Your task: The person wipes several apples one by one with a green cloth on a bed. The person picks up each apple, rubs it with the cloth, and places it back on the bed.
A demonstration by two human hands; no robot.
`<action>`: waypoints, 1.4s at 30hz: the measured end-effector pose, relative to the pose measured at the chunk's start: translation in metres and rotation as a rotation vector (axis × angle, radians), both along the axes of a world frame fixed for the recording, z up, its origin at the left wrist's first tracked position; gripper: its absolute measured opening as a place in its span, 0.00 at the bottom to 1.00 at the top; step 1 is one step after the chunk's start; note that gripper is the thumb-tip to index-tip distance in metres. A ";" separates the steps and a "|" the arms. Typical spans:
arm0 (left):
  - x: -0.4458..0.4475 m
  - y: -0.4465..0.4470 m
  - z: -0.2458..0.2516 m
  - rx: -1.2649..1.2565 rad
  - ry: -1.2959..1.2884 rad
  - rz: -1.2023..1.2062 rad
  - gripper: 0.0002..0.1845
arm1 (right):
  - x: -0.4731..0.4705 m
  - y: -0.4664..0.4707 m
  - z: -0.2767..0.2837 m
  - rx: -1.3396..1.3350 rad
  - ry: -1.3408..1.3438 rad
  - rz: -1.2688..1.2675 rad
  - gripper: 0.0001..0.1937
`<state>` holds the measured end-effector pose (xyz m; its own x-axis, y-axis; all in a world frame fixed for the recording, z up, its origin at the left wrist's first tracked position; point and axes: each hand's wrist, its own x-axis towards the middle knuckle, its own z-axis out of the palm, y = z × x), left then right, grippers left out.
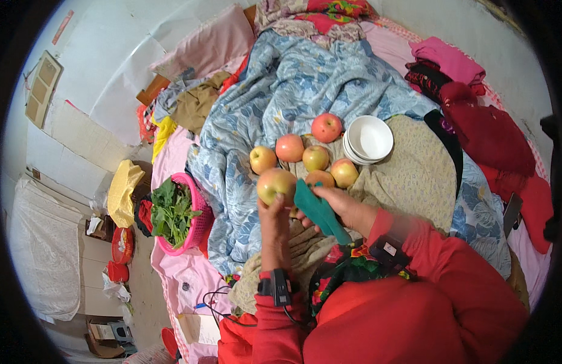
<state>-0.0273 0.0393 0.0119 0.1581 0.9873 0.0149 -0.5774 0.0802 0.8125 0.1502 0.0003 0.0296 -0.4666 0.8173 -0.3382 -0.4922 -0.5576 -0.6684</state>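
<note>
My left hand [275,210] grips a yellow-pink apple [276,184] from below, raised over the bedding. In my right hand [342,207] is a green cloth [321,210], its upper edge close to that apple's right side; whether they touch I cannot tell. Just beyond lie several more apples, among them a red one [327,128], a pink one [290,148] and a yellow one [262,159]. One apple [320,179] is partly hidden behind my right hand. To their right stands a stack of white bowls [370,139], the top one facing up.
A blue floral quilt [303,82] and a beige patterned blanket [417,168] spread across the bed. At the left edge, a pink plastic basket [196,227] holds leafy greens [174,214]. Folded dark red clothes [490,136] lie at right. A black cable [212,302] runs near an open notebook [200,328].
</note>
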 end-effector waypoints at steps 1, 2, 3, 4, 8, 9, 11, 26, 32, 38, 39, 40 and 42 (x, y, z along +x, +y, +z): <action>-0.004 0.015 0.006 -0.056 0.125 0.038 0.36 | 0.004 0.005 0.001 0.028 0.088 -0.040 0.24; -0.004 0.023 0.008 0.033 0.131 0.065 0.37 | 0.012 0.009 0.001 0.028 0.072 -0.136 0.24; -0.007 0.035 0.013 0.021 0.238 0.114 0.39 | 0.020 0.014 0.002 0.052 0.110 -0.197 0.24; -0.010 0.046 0.017 -0.021 0.366 0.142 0.39 | 0.031 0.017 0.001 0.049 0.069 -0.267 0.26; -0.013 0.086 0.026 -0.088 0.732 0.179 0.40 | 0.068 0.020 -0.007 -0.062 0.031 -0.524 0.28; -0.013 0.093 0.026 -0.102 0.815 0.150 0.41 | 0.074 0.022 -0.009 -0.127 -0.001 -0.569 0.28; -0.011 0.106 0.022 -0.153 0.846 0.091 0.41 | 0.082 0.024 -0.012 -0.149 0.052 -0.570 0.28; -0.025 0.161 -0.035 -0.287 1.141 -0.271 0.27 | 0.099 0.036 0.001 -0.212 0.316 -0.567 0.27; 0.002 0.162 -0.009 0.245 1.588 0.017 0.32 | 0.101 0.036 0.014 -0.190 0.271 -0.598 0.29; 0.094 0.131 -0.026 0.033 1.563 -0.293 0.36 | 0.099 0.038 0.017 -0.211 0.301 -0.598 0.28; 0.105 0.129 -0.031 -0.009 1.535 -0.271 0.38 | 0.100 0.036 0.018 -0.182 0.333 -0.593 0.28; 0.113 0.128 -0.035 -0.049 1.500 -0.246 0.40 | 0.100 0.035 0.019 -0.201 0.294 -0.608 0.28; 0.122 0.131 -0.042 -0.019 1.485 -0.171 0.43 | 0.102 0.033 0.019 -0.210 0.282 -0.606 0.28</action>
<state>0.0951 0.1698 -0.0301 0.1278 0.9540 -0.2713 0.7706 0.0766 0.6327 0.2521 0.0338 0.0487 -0.0423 0.8917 -0.4507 -0.8959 -0.2335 -0.3779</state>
